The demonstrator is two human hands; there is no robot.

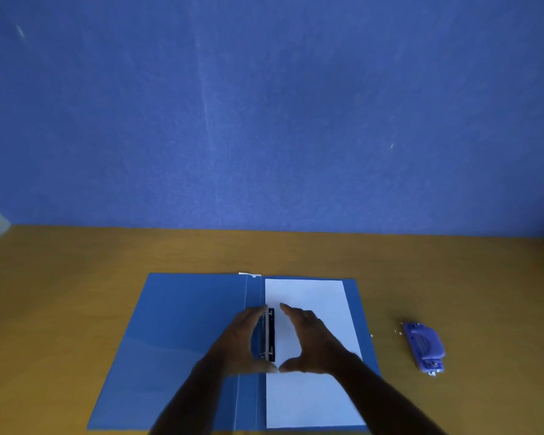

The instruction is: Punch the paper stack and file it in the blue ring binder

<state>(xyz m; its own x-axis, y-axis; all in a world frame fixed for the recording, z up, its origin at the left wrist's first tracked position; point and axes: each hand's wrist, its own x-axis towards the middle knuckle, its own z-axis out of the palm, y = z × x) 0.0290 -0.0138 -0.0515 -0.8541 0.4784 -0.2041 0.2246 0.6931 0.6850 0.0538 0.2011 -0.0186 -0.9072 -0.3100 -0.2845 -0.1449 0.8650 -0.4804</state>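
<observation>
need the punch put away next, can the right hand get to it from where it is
Probably yes. The hole punch lies alone on the table, right of the binder. The right hand holds nothing, and only bare wood and paper bits lie between.

I count one blue ring binder (182, 346), one paper stack (311, 397), one hole punch (424, 345), two hands.

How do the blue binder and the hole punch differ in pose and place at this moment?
The binder lies open and flat in front of the person, while the hole punch sits apart to its right. Both hands frame the binder's ring clip; no hand touches the punch. The binder holds paper; the punch holds none. Both are blue.
</observation>
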